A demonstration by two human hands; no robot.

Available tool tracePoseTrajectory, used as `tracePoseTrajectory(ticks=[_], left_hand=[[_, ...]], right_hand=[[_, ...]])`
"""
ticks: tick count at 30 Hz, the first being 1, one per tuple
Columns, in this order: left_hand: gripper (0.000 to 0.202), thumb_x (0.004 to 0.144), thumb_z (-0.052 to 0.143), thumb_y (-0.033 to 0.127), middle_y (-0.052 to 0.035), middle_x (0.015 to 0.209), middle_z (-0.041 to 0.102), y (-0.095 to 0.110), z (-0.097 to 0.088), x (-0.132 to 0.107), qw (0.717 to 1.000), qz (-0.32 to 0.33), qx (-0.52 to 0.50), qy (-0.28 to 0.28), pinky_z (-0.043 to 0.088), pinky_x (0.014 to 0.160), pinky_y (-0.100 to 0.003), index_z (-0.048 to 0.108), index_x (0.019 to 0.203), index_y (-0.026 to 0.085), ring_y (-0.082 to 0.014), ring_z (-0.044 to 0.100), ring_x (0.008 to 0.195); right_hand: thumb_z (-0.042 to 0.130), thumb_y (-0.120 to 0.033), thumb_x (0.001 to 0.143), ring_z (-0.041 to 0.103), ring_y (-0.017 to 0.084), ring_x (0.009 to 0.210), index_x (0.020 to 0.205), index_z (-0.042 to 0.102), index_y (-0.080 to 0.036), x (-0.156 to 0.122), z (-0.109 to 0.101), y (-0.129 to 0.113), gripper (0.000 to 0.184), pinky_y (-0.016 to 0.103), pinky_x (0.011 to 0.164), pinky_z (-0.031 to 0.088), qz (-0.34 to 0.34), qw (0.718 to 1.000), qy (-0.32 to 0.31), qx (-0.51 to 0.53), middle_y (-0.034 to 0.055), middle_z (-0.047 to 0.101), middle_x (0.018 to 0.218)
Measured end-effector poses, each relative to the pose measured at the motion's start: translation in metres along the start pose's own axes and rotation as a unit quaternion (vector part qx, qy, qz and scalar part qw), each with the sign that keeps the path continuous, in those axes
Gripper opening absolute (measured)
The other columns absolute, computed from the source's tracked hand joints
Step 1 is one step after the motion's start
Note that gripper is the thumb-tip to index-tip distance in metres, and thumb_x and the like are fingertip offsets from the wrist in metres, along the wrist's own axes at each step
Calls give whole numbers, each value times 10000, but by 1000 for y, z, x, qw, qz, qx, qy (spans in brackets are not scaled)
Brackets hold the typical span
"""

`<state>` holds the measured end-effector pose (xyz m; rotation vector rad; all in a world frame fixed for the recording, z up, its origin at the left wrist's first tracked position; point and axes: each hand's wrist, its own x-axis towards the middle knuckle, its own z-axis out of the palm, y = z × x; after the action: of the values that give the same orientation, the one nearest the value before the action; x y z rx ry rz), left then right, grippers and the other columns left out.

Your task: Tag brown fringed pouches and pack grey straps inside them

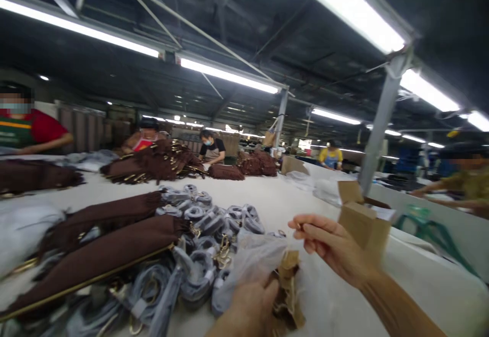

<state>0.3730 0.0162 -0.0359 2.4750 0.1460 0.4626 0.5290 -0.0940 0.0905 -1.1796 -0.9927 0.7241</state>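
My left hand (250, 304) is closed on a white translucent plastic bag (255, 250) that has crumpled brown paper (290, 281) in its mouth. To the right, my right hand (332, 242) is raised above the table, thumb and forefinger pinched on a small brownish piece too small to name. Left of the bag lie several coiled straps wrapped in grey plastic (198, 265), with gold metal clasps (223, 250) among them. Beyond my left hand are long dark brown fabric pieces (110, 255) with gold edging.
An open cardboard box (362, 225) stands on the white table (282, 199) beyond my right hand. Heaps of brown pieces (164, 161) lie at the far side, where co-workers (213, 148) work. A metal post (382, 123) rises at the right, near a green stool (431, 230).
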Motion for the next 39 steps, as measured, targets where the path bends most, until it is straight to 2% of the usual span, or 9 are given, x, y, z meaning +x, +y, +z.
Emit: tracePoseTrajectory(ticks=[5,10,13,15,18,21,27,34,39], left_hand=[[238,923,484,297,29,981,720,24,-54,-52,995,57,-9,-78,488,818,-210,705,1011,298,-169,653,915],[307,890,387,135,-59,917,685,-20,-123,-111,978,-82,116,151,472,808,-282,686,917,196,-200,627,876],[327,870,341,82,-104,912,656,-60,-147,-134,933,-178,204,236,478,819,-344,660,895,151,-228,615,872],[372,836,350,43,-122,1013,647,-76,-152,-141,916,-190,266,232,470,866,-393,655,1023,147,-251,598,943],[545,759,416,-1,-129,1286,567,-85,-147,-140,910,-144,340,188,401,1001,-469,595,1232,201,-295,503,1172],[431,772,436,14,-120,1277,584,-91,-139,-132,914,-122,348,169,388,1017,-490,665,1077,212,-305,492,1190],[329,825,361,53,-96,1130,644,-120,-135,-143,926,-44,287,241,423,981,-454,652,825,206,-246,567,1061],[298,840,414,66,-58,1089,658,-120,-145,-171,930,-11,257,264,370,1044,-435,653,777,232,-217,575,1061],[294,827,426,43,-46,1081,671,-102,-155,-184,939,1,250,238,382,1036,-369,642,776,237,-200,564,1086]], right_hand=[[811,-393,682,567,147,650,751,717,-200,2,38,-2,226,251,579,446,-30,992,-79,-90,48,692,751],[796,-286,622,555,120,565,807,614,-216,6,104,11,269,254,581,467,63,983,-157,66,-24,644,676],[757,-263,604,349,41,425,908,633,-189,15,137,34,336,163,390,241,129,971,-189,67,-37,630,682],[705,-265,617,262,32,413,894,664,-161,26,153,51,298,181,378,131,131,972,-197,6,-29,632,668],[625,-291,646,347,62,454,760,682,-148,48,170,76,191,204,423,220,43,975,-185,-116,-10,641,641],[583,-349,683,442,114,549,626,631,-156,72,185,97,207,238,525,326,-48,971,-154,-175,-9,586,579],[541,-377,738,399,121,585,615,584,-172,95,215,135,242,254,570,298,-78,970,-115,-197,-41,456,568],[562,-368,741,413,103,449,659,585,-178,75,228,160,208,226,455,283,13,953,-260,-156,-57,449,532],[572,-215,716,422,100,551,603,587,-169,59,224,151,123,216,521,278,-36,933,-295,-204,-46,479,556]])
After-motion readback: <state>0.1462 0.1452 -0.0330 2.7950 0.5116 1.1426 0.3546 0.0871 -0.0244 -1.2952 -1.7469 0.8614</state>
